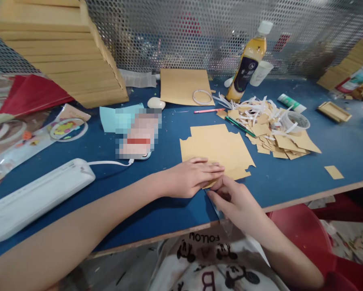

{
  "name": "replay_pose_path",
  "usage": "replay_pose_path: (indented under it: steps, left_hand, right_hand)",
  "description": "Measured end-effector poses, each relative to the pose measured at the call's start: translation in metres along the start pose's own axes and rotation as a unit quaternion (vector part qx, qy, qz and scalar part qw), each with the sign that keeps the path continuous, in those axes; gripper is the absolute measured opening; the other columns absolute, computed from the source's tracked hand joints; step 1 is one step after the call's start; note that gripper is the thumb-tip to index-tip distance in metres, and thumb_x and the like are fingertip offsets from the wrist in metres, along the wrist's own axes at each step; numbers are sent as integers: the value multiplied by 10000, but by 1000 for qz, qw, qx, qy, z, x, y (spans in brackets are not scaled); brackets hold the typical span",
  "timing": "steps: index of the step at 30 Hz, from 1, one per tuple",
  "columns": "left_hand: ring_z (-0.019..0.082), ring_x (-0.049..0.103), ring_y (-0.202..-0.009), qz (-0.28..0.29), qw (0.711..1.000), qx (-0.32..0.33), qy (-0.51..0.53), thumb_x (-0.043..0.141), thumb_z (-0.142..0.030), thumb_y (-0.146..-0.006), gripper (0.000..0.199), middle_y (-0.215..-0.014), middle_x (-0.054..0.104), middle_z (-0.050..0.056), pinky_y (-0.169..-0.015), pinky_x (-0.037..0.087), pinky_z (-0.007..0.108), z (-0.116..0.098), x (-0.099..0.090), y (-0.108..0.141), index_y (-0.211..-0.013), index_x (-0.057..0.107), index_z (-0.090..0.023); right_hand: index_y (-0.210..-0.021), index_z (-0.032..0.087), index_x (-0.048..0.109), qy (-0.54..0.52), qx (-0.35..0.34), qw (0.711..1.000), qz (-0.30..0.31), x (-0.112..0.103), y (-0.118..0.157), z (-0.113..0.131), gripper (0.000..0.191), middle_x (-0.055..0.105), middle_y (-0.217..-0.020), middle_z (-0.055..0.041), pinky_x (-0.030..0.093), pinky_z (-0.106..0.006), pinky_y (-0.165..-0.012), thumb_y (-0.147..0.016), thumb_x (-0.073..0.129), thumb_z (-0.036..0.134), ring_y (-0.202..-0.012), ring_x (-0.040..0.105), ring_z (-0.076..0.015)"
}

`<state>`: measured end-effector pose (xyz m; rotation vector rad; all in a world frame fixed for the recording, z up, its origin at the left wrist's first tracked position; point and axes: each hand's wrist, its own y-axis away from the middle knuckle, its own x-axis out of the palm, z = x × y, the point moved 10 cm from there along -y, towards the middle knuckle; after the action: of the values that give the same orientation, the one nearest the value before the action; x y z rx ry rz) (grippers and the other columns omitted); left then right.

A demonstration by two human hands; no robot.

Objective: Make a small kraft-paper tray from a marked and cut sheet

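A tan kraft paper sheet [216, 143] with notched corners lies flat on the blue table. My left hand [193, 176] rests palm down over its near left part, fingers stretched out and close together. At the sheet's near edge, my right hand [233, 200] is closed, with thumb and forefinger pinched just beside the left fingertips. What lies inside that pinch is hidden by the fingers. A clear, thin strip [227, 227] hangs below the right hand at the table's edge; whether the hand holds it, I cannot tell.
Paper scraps and white strips [269, 129] are heaped on the right, near a tilted drink bottle [245, 66], a green pen [239, 126] and a pink pencil [210, 110]. Leftward are a charging phone [140, 135], a white power strip [42, 194] and a tall stack of kraft pieces [66, 60].
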<state>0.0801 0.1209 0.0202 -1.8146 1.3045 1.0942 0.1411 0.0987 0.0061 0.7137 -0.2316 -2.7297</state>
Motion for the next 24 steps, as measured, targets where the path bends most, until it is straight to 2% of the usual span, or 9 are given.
replay_pose_path:
  steps: [7,13,16,20,24]
  left_hand:
    - [156,268,-1417,-12,1000,12,8,412,-118,-926,365,-1502,356,40,-1170,166,379,-1,-1,0,-1261,535,-191]
    - [164,281,-1412,-10,1000,11,8,414,-114,-925,302,-1500,359,47,-1170,172,387,-1,0,1,-1166,584,-177]
    - [163,272,-1416,-3,1000,7,10,408,-108,-914,368,-1506,347,50,-1169,165,381,0,0,0,-1246,548,-180]
    - [144,244,-1424,5,1000,-1,10,388,-115,-905,533,-1516,328,43,-1168,146,366,1,1,0,-1432,367,-195]
    - [128,243,-1423,6,1000,2,4,388,-87,-866,597,-1519,328,29,-1171,121,339,1,2,0,-1451,340,-200]
  right_hand:
    - [-750,205,487,35,-4,999,-9,1,-4,1,122,534,-570,46,346,-217,-473,-863,532,220,-495,495,-109]
    - [-734,213,466,46,17,999,-3,1,-6,2,135,515,-546,57,347,-223,-459,-859,514,202,-443,484,-107]
    - [-741,217,460,46,31,998,-6,-4,-5,0,139,505,-535,56,355,-231,-450,-868,512,235,-423,475,-111]
    - [-731,220,444,38,59,997,-22,-17,-1,-10,177,496,-517,59,341,-230,-433,-877,524,280,-402,456,-108]
    - [-726,221,439,26,70,996,-46,-31,5,-22,223,463,-482,71,315,-222,-424,-884,543,339,-405,432,-104]
